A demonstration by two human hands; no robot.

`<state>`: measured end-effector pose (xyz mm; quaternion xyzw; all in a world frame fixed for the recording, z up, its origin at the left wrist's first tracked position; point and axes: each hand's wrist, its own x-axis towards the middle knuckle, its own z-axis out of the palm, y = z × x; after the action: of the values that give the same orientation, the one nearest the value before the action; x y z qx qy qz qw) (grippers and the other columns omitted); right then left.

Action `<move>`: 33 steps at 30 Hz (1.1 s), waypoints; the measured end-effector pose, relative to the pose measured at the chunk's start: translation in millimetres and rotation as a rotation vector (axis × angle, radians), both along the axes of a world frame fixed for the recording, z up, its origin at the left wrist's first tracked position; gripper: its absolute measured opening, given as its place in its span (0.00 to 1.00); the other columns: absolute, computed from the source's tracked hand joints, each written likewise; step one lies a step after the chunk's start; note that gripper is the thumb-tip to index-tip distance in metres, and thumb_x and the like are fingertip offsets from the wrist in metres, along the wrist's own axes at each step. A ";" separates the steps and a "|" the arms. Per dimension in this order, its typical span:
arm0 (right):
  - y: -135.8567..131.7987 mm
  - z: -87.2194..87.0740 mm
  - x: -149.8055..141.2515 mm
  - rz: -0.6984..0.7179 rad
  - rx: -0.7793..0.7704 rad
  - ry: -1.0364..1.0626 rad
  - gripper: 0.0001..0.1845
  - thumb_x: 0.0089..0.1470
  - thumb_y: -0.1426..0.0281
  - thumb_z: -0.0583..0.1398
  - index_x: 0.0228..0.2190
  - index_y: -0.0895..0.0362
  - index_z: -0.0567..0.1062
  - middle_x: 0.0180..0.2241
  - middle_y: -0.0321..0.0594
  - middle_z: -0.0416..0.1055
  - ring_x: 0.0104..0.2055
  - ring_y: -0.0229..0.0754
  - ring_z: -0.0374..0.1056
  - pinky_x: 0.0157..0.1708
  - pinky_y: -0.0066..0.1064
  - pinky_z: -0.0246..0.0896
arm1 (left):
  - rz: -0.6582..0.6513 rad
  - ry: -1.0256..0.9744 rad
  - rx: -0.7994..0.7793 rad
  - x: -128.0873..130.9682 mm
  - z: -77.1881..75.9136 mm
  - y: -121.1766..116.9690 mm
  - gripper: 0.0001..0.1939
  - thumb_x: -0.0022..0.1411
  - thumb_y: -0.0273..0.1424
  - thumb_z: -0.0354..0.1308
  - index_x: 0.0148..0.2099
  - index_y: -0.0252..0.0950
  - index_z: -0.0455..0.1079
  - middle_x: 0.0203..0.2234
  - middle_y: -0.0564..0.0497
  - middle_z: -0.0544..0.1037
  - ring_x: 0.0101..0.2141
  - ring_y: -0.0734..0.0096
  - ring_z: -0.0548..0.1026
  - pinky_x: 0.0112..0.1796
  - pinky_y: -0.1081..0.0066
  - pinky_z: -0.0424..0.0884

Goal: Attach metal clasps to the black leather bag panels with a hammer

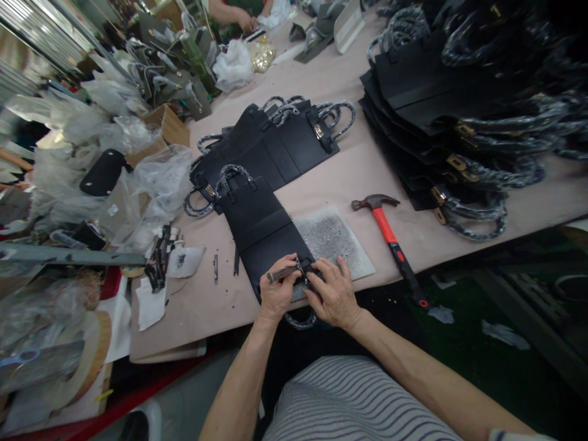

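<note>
A black leather bag panel [269, 229] with plastic-wrapped handles lies partly on a white, worn pounding board [337, 239] at the table's front edge. My left hand [277, 294] is closed around a short metal punch [281, 274], which lies tilted over the panel's near end. Beside it, my right hand [337, 297] presses its bent fingers on a small black strap at that end. The strap's exact shape is hidden by the fingers. To the right of the board lies a claw hammer [388, 229] with a red and black handle, touched by neither hand.
More black bag panels [294, 150] lie behind, and a tall stack of them [422, 92] stands at the right. Small tools [215, 268], paper scraps and plastic bags [158, 184] crowd the left. Another person's hand [248, 23] is at the far side.
</note>
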<state>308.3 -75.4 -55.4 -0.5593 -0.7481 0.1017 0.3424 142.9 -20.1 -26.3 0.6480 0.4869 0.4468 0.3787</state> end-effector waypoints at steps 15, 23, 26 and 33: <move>-0.2 -1.0 0.1 0.001 0.014 -0.009 0.17 0.62 0.63 0.57 0.49 0.56 0.75 0.53 0.52 0.70 0.62 0.56 0.61 0.67 0.58 0.39 | 0.018 0.065 0.084 2.2 0.8 -5.4 0.04 0.64 0.30 0.62 0.41 0.38 0.76 0.46 0.43 0.82 0.48 0.59 0.80 0.53 0.54 0.76; 0.7 -1.4 -0.6 -0.004 0.018 -0.009 0.17 0.61 0.63 0.57 0.49 0.57 0.75 0.53 0.52 0.70 0.62 0.56 0.62 0.67 0.58 0.39 | 0.009 0.067 0.081 1.6 -0.7 -3.9 0.04 0.64 0.29 0.62 0.42 0.39 0.76 0.46 0.45 0.82 0.49 0.60 0.80 0.54 0.55 0.76; 0.9 -0.3 -0.7 -0.007 0.011 -0.012 0.17 0.61 0.63 0.57 0.49 0.57 0.75 0.53 0.52 0.70 0.62 0.56 0.62 0.67 0.58 0.39 | 0.003 0.083 0.072 1.2 -2.0 -1.7 0.04 0.64 0.28 0.61 0.42 0.39 0.75 0.46 0.45 0.82 0.49 0.60 0.80 0.54 0.55 0.75; 0.8 -0.8 -1.2 -0.011 0.006 -0.010 0.17 0.61 0.62 0.56 0.49 0.55 0.75 0.53 0.52 0.70 0.62 0.56 0.61 0.67 0.58 0.38 | -0.009 0.110 0.047 2.0 -2.2 3.3 0.06 0.64 0.26 0.60 0.43 0.39 0.75 0.46 0.46 0.82 0.49 0.61 0.80 0.53 0.57 0.75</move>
<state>307.2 -74.6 -56.2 -0.5628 -0.7470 0.0947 0.3410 144.9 -16.8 -28.5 0.6825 0.4933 0.4203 0.3380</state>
